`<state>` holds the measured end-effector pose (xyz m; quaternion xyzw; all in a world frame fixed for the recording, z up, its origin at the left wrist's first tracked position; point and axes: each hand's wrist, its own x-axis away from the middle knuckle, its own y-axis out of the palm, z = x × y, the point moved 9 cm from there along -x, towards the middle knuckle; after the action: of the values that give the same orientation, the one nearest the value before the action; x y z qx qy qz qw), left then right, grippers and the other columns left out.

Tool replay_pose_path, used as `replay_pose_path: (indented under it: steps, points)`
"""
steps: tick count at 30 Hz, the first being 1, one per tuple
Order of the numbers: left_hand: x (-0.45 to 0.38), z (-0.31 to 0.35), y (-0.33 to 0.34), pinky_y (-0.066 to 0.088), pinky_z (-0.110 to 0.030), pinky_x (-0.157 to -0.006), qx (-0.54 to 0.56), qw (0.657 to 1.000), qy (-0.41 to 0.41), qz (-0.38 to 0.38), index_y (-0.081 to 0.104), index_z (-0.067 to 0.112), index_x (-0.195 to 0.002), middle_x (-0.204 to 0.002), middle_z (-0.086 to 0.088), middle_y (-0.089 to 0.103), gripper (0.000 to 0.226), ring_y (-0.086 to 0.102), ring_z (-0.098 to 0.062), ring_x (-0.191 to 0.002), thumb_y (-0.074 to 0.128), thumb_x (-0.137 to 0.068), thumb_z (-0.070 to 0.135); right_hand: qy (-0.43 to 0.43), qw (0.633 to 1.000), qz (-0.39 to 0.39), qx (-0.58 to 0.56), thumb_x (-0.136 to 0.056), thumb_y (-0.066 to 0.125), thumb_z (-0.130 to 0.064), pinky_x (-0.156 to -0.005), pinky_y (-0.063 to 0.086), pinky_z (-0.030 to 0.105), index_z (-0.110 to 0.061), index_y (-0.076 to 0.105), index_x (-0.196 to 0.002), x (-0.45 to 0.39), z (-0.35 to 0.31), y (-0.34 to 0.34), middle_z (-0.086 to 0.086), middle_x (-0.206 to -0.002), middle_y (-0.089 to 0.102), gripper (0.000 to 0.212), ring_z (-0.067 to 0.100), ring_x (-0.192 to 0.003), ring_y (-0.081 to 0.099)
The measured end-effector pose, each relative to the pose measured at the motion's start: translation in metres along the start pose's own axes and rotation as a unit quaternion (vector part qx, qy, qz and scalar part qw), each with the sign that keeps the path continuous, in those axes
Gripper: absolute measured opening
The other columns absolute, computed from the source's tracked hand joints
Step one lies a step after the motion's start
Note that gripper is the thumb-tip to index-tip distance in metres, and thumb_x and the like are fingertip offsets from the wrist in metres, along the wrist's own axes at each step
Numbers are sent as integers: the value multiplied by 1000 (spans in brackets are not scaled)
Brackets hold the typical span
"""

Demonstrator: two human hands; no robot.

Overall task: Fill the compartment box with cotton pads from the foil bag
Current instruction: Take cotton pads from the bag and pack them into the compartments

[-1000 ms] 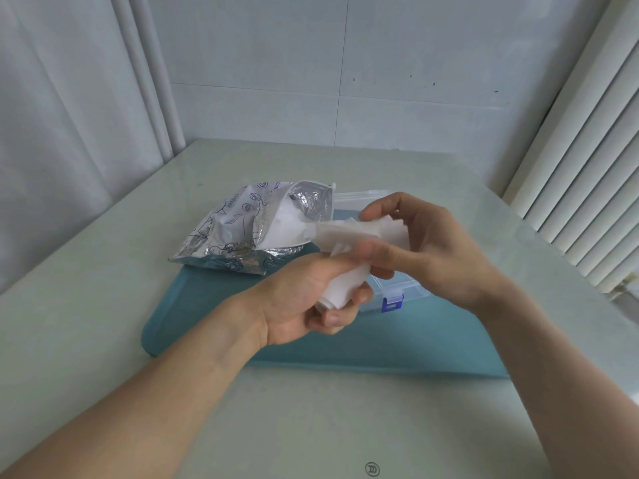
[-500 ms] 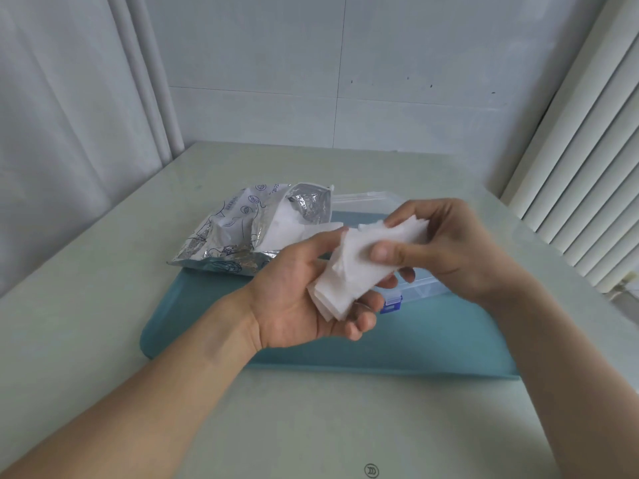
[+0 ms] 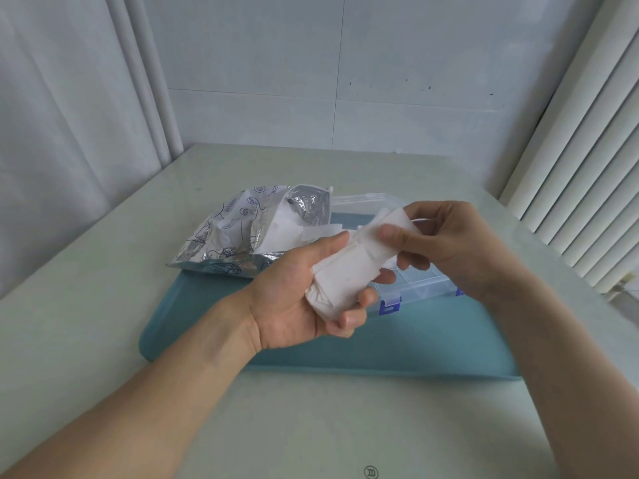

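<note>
- Left hand (image 3: 297,299): palm up at centre, fingers curled round the lower end of a stack of cotton pads (image 3: 349,271).
- Right hand (image 3: 446,243): thumb and fingers pinch the stack's upper end.
- Foil bag (image 3: 249,233): lies open at 11 o'clock of the hands, more pads in its mouth.
- Clear compartment box (image 3: 418,288): behind the hands, at 1 o'clock, on a teal mat (image 3: 415,344).

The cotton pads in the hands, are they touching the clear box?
Apart. The head view shows the cotton pads held up in both hands, above the compartment box.
</note>
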<state>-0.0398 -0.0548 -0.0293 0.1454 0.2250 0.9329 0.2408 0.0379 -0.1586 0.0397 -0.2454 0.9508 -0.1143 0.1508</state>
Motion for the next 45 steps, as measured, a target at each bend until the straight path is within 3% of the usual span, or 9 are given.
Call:
replay_pose_path:
  steps: [6, 11, 17, 21, 25, 32, 35, 39, 45]
  points:
    - [-3, 8, -11, 31, -25, -47, 70, 995, 44, 60, 68, 9, -100, -78, -9, 52, 56, 46, -19, -54, 36, -98, 56, 24, 995, -16, -99, -81, 70, -37, -50, 37, 24, -6, 72, -85, -2, 3, -2, 16, -71, 62, 31, 19, -52, 51]
    - [-3, 12, -10, 33, -25, -51, 32, 995, 78, 53, 62, 15, -115, -87, -7, 60, 56, 47, -17, -60, 32, -99, 60, 1, 998, -51, -27, -90, 68, -25, -50, 40, 25, 2, 71, -89, 2, 1, 27, 10, -68, 68, 28, 16, -56, 55]
    - [-3, 12, -3, 46, -30, -59, 49, 995, 78, 41, 62, 13, -121, -87, -10, 58, 60, 56, -25, -69, 32, -98, 59, -4, 999, 37, -12, -82, 80, -21, -52, 45, 23, -6, 71, -89, 4, 4, 29, 9, -66, 71, 19, 16, -52, 56]
    - [-3, 13, -7, 46, -28, -57, 63, 992, 90, 61, 63, 15, -106, -85, -10, 56, 47, 55, -23, -65, 38, -98, 54, -40, 986, 102, 122, -93, 68, -34, -67, 51, 31, -20, 73, -90, 5, -1, 25, -3, -79, 72, 15, 12, -68, 63]
    - [-2, 17, -13, 46, -30, -75, 66, 990, 100, 77, 62, 12, -109, -95, -4, 54, 39, 52, -17, -78, 53, -94, 47, -67, 975, -56, 205, -70, 75, -64, -87, 48, 19, -29, 57, -134, 8, -5, 51, -15, -123, 59, 74, 2, -112, 56]
    - [-2, 15, -3, 55, -28, -74, 48, 993, 101, 30, 57, 14, -122, -101, -2, 57, 34, 53, -15, -83, 63, -89, 19, -84, 980, -100, 153, -58, 97, -26, -76, 53, 14, -26, 59, -127, 13, -9, 62, -15, -111, 65, 79, -3, -95, 62]
    - [-1, 15, -4, 57, -29, -71, 19, 992, 115, 54, 66, 13, -111, -87, -4, 60, 25, 62, -18, -80, 67, -86, 14, -62, 980, -111, 153, -55, 98, -26, -71, 54, 16, -30, 53, -137, 15, -5, 64, -18, -123, 57, 93, -9, -106, 56]
    - [2, 29, -15, 58, -34, -68, -19, 970, 212, 115, 66, 11, -94, -79, -6, 58, 19, 65, -22, -76, 70, -79, -1, -130, 966, -28, 223, -58, 96, -33, -88, 44, 10, -33, 62, -122, 9, -14, 55, -17, -113, 62, 73, -3, -107, 56]
    - [1, 24, -5, 51, -27, -57, -23, 979, 178, 95, 56, 15, -112, -78, 5, 63, 34, 64, -17, -67, 70, -82, 9, -142, 968, -65, 196, -53, 98, -19, -74, 57, 23, -31, 61, -121, 11, -10, 64, -10, -113, 56, 78, 7, -107, 55]
